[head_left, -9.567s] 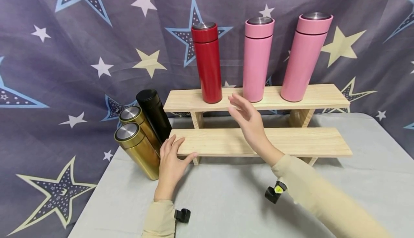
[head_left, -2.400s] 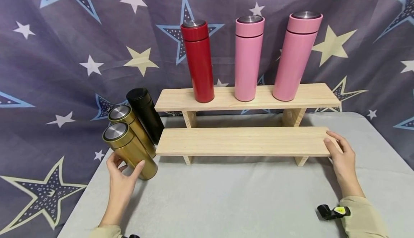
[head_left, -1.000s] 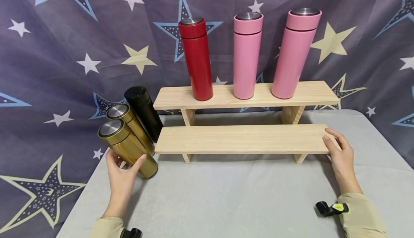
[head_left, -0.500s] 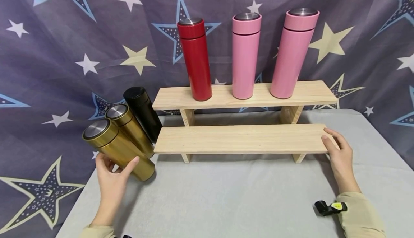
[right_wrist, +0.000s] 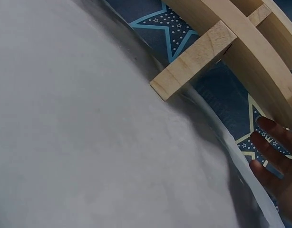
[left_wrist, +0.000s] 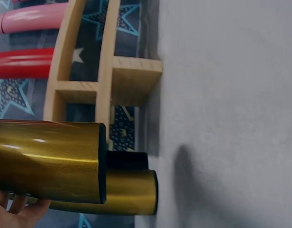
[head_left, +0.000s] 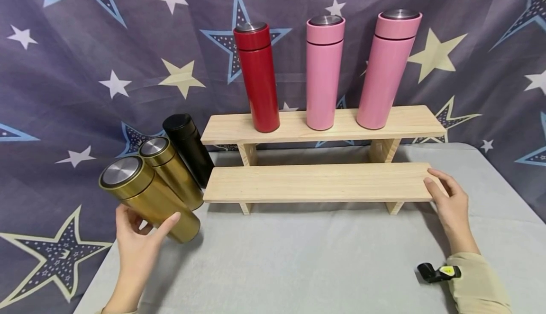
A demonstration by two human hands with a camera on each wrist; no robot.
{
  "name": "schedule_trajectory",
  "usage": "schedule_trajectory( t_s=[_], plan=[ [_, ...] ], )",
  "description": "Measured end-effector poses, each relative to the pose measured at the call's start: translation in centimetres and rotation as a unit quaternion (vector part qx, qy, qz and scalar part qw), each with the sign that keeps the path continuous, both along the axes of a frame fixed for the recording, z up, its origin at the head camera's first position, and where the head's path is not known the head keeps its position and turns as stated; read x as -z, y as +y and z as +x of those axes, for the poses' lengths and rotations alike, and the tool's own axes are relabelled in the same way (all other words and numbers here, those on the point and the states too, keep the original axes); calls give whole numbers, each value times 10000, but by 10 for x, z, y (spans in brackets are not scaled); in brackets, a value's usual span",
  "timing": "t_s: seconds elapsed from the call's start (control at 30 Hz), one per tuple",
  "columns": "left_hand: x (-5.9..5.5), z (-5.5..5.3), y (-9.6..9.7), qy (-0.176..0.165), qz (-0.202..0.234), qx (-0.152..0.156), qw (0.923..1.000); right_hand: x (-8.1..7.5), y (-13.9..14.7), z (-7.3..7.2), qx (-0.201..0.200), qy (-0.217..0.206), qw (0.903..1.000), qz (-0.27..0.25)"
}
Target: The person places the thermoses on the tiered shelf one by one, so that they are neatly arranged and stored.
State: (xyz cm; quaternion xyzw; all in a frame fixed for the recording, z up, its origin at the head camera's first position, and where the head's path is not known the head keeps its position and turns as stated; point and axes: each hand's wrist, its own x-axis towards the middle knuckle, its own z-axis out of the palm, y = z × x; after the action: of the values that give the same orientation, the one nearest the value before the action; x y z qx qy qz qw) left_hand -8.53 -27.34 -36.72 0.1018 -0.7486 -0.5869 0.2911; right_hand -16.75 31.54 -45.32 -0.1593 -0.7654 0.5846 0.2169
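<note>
In the head view my left hand [head_left: 138,252] grips a gold thermos bottle [head_left: 155,205] around its side, thumb in front. The bottle leans, lid to the upper left. In the left wrist view its base [left_wrist: 101,164] hangs off the table, higher than the base of the second gold thermos bottle [left_wrist: 131,192]. That second bottle stands just behind, next to a black bottle [head_left: 189,148]. My right hand [head_left: 452,212] rests at the right end of the lower wooden shelf [head_left: 315,183], thumb and forefinger touching it. Its other fingers are spread in the right wrist view.
On the upper wooden shelf [head_left: 294,129] stand a red thermos bottle [head_left: 260,84], a pink thermos bottle [head_left: 324,82] and another pink bottle [head_left: 388,77]. A grey cloth [head_left: 298,262] covers the table. A star-patterned curtain [head_left: 141,44] hangs behind.
Earlier my left hand was at the lower shelf's left end and my right near the upper shelf. My left hand has since taken the front gold bottle and lifted it leftward; my right holds still.
</note>
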Motion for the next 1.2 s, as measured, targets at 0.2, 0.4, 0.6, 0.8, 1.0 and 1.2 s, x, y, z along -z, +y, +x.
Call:
schedule_trajectory(
  t_s=[0.2,0.4,0.6,0.8,1.0,1.2],
  plan=[
    [-11,10,9,-196,-523,-6,9984,0,7,2,-264,-146,9984,479],
    [-19,15,21,-57,-859,124,9962,0,13,3,-700,-158,9921,1032],
    [-24,16,35,-70,-792,434,9959,-2,15,4,-747,-187,9918,1021],
    [-23,10,50,61,-808,818,9933,-3,17,5,-787,-163,9922,953],
    [-19,4,63,132,-919,1215,9882,-3,16,6,-787,-170,9927,895],
    [-17,-1,74,106,-930,1500,9842,-3,15,6,-727,-152,9936,850]
  ],
)
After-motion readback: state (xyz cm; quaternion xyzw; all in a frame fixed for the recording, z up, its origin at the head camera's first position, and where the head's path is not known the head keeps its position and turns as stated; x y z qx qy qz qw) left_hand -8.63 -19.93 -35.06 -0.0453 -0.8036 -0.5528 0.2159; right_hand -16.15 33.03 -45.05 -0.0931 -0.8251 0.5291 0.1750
